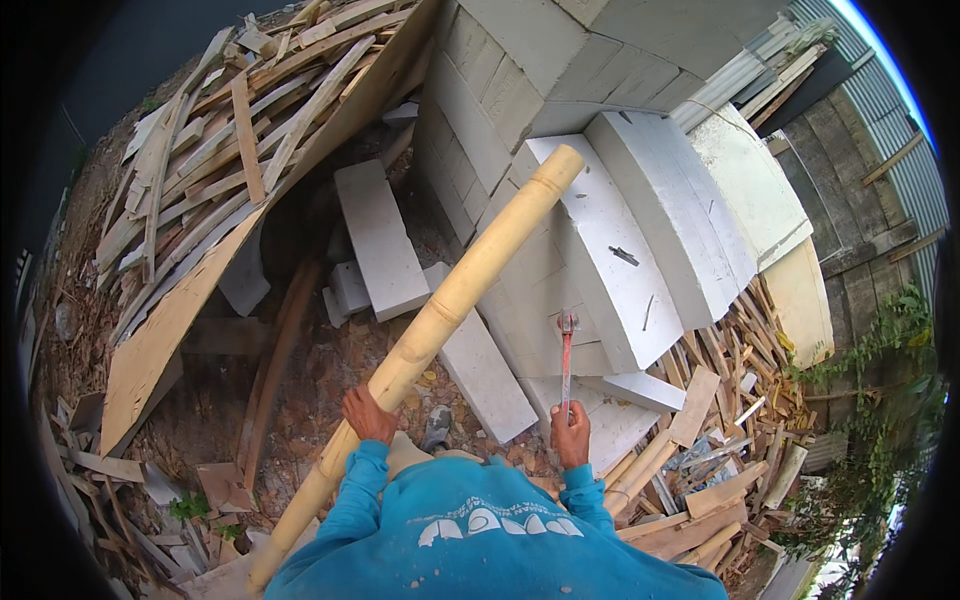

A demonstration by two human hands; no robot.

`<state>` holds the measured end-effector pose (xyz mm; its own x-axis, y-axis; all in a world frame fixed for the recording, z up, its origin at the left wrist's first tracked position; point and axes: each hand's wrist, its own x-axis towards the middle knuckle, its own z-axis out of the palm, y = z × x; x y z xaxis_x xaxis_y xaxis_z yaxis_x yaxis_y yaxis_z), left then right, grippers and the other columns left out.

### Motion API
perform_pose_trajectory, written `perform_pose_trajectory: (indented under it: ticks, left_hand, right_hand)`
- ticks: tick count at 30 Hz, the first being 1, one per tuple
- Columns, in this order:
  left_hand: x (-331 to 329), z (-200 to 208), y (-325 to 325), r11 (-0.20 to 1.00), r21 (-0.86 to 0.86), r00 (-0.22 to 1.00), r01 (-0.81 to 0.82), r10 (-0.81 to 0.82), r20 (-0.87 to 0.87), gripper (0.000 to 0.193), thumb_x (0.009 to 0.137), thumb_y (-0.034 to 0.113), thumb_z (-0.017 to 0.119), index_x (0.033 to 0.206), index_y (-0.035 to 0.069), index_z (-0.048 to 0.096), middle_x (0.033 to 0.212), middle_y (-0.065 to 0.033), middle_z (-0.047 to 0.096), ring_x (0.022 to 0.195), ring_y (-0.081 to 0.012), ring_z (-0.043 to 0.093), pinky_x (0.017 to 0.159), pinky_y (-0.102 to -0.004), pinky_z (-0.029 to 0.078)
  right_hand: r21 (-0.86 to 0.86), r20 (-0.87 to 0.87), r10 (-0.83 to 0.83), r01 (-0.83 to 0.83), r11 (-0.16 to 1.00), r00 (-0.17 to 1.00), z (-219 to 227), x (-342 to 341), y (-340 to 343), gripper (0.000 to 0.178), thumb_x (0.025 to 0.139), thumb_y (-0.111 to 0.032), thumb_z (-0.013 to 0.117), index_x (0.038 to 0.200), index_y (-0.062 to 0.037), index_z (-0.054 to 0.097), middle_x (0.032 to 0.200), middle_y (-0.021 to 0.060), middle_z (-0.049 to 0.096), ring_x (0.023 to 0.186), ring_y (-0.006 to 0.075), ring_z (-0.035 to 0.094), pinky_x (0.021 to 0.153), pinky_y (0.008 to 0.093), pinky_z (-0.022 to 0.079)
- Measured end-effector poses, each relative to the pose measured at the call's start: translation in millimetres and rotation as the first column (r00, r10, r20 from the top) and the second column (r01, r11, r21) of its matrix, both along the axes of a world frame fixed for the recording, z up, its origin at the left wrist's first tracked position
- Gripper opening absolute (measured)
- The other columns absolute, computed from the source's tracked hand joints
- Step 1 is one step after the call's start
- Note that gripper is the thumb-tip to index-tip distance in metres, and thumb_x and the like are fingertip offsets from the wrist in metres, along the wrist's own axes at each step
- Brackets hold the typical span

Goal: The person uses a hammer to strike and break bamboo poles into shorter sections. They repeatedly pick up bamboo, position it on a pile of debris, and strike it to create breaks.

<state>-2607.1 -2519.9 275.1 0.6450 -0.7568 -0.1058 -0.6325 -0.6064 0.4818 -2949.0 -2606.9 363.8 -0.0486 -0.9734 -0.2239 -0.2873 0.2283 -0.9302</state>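
Note:
A thick, pale-yellow bamboo pole (pixel 430 322) slants from the lower left up toward the white blocks. My left hand (pixel 370 414) is closed around its side, below the middle. In my right hand (pixel 571 434) is a hammer (pixel 567 360), gripped low on its reddish handle with the metal head pointing away from me. Behind the hammer stand stacked white lightweight blocks (pixel 618 250), with small dark scraps on one top face. The pole's upper end overlaps these blocks in view; whether it touches them I cannot tell.
Loose white blocks (pixel 382 240) lie on the littered ground beside the block wall (pixel 490 85). At left, a plywood sheet (pixel 185 325) leans under a heap of wooden strips (pixel 225 150). More scrap wood (pixel 715 490) is piled at right, near a corrugated metal fence (pixel 895 130).

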Motion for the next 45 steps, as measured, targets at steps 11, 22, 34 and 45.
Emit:
perform_pose_trajectory:
  ticks: [11, 22, 34, 45]
  left_hand:
    - [0, -7, 10, 0.99, -0.121, 0.986, 0.077, -0.094, -0.14, 0.084, 0.057, 0.027, 0.086, 0.124, 0.001, 0.042, 0.113, -0.0206, 0.044, 0.109, -0.0408, 0.042, 0.098, -0.0507, 0.032]
    - [-18, -12, 14, 0.974, -0.176, 0.989, 0.144, -0.145, 0.007, 0.077, 0.057, 0.027, 0.086, 0.116, 0.0, 0.044, 0.124, -0.0213, 0.042, 0.115, -0.0404, 0.042, 0.101, -0.0516, 0.031]
    - [-35, -5, 18, 0.96, -0.213, 0.981, 0.18, -0.19, -0.026, 0.085, 0.065, 0.013, 0.075, 0.136, -0.003, 0.033, 0.126, -0.0224, 0.042, 0.116, -0.0407, 0.04, 0.1, -0.0513, 0.028]
    - [-25, 6, 1, 0.99, 0.024, 0.974, 0.142, -0.135, -0.18, 0.081, 0.06, 0.032, 0.085, 0.12, -0.001, 0.041, 0.119, -0.0201, 0.047, 0.11, -0.0377, 0.047, 0.092, -0.0511, 0.037]
  right_hand:
    - [-0.05, 0.169, 0.04, -0.032, 0.998, 0.985, 67, 55, -26, 0.023, 0.087, -0.015, 0.064, 0.1, -0.0016, 0.05, 0.07, 0.0058, 0.057, 0.049, 0.0113, 0.056, 0.042, 0.024, 0.047]
    - [0.198, 0.602, 0.091, -0.258, 0.946, 0.794, 121, 83, -58, 0.049, 0.09, -0.02, 0.059, 0.134, -0.0073, 0.04, 0.079, 0.0064, 0.057, 0.048, 0.0113, 0.054, 0.039, 0.0257, 0.047]
    - [-0.038, 0.908, 0.161, -0.307, 0.951, 0.387, 174, 98, -164, 0.057, 0.086, -0.045, 0.045, 0.126, -0.0032, 0.046, 0.094, 0.014, 0.057, 0.081, 0.0292, 0.057, 0.07, 0.0431, 0.048]
    - [-0.106, -0.212, 0.377, -0.405, 0.908, 0.902, 190, 93, -190, 0.043, 0.097, -0.035, 0.053, 0.123, -0.0012, 0.051, 0.064, 0.0085, 0.059, 0.048, 0.014, 0.058, 0.046, 0.0267, 0.05]
